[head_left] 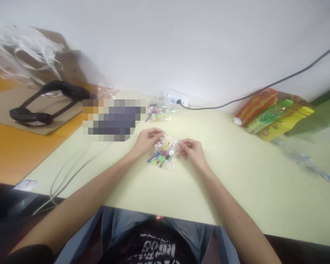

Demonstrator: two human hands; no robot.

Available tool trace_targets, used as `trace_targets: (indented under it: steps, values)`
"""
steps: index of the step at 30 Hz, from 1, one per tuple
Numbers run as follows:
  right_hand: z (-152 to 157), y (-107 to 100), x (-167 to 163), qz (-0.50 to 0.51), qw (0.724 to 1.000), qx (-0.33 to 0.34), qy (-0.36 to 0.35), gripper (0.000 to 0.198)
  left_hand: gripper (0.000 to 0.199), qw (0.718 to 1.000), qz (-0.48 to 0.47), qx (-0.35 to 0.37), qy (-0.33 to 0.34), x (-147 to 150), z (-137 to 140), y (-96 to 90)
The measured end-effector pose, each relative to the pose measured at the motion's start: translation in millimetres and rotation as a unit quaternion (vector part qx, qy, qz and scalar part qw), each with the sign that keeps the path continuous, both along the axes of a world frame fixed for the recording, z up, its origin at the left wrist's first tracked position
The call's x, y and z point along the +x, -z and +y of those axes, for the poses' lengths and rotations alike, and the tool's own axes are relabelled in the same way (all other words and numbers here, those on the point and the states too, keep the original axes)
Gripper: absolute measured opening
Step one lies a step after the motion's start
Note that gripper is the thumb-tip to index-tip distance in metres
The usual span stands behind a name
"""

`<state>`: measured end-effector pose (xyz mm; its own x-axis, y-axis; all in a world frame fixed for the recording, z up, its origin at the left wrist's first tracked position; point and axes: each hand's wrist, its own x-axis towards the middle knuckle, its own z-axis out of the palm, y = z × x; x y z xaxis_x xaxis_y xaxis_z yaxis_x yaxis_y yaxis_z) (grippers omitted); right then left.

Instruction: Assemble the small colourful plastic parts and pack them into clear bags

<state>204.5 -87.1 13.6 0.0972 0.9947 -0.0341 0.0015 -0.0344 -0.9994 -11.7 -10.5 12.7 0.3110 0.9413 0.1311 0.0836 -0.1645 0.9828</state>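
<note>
A clear plastic bag [165,153] with small blue, green, yellow, red and black pieces inside lies in front of me on the pale yellow table [165,194]. At its upper left edge, my left hand [150,139] pinches the plastic. My right hand [191,149] grips the upper right edge between thumb and fingers. What kind of pieces the bag holds is too blurred to tell. Behind it, close to the wall, lies a second clear bag [158,112] of similar colourful pieces.
A pixelated dark object [115,123] lies left of my hands, with pale cables [71,174] near it. A black frame-like device [49,102] rests on cardboard further left. On the right are a green-capped bottle [273,115], a yellow package [288,123] and crumpled clear plastic [302,157]. A power strip [173,98] stands by the wall.
</note>
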Motion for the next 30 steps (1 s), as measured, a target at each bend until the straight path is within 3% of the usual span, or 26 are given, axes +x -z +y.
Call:
trace_targets:
  steps: [5, 8, 11, 15, 20, 24, 30]
  values:
    - [0.9, 0.3, 1.2, 0.023, 0.999, -0.014, 0.036, 0.043, 0.056, 0.998, 0.018, -0.016, 0.061, -2.9, 0.5, -3.1]
    - [2.1, 2.6, 2.8, 0.055, 0.996, -0.012, 0.073, 0.041, 0.066, 0.997, 0.034, -0.013, 0.065, -3.1, -0.1, -3.7]
    - [3.4, 4.9, 5.2, 0.087, 0.991, -0.014, 0.104, 0.038, 0.069, 0.993, 0.087, 0.069, 0.049, -1.9, -3.9, -5.3]
    - [3.4, 3.5, 5.3, 0.126, 0.985, -0.029, 0.111, 0.031, 0.066, 0.953, 0.217, 0.205, 0.05, -1.4, -11.4, -9.9]
    - [2.2, -2.6, 1.8, 0.167, 0.979, -0.06, 0.097, 0.032, 0.061, 0.918, 0.299, 0.249, 0.077, -3.9, -11.6, -8.9]
    - [3.8, -2.7, 3.4, 0.121, 0.985, -0.075, 0.094, 0.04, 0.048, 0.914, 0.305, 0.255, 0.078, -5.1, -6.3, -1.8]
    - [6.1, -7.6, 5.7, 0.044, 0.994, -0.049, 0.087, 0.046, 0.051, 0.912, 0.304, 0.264, 0.074, -6.3, -4.8, 1.6]
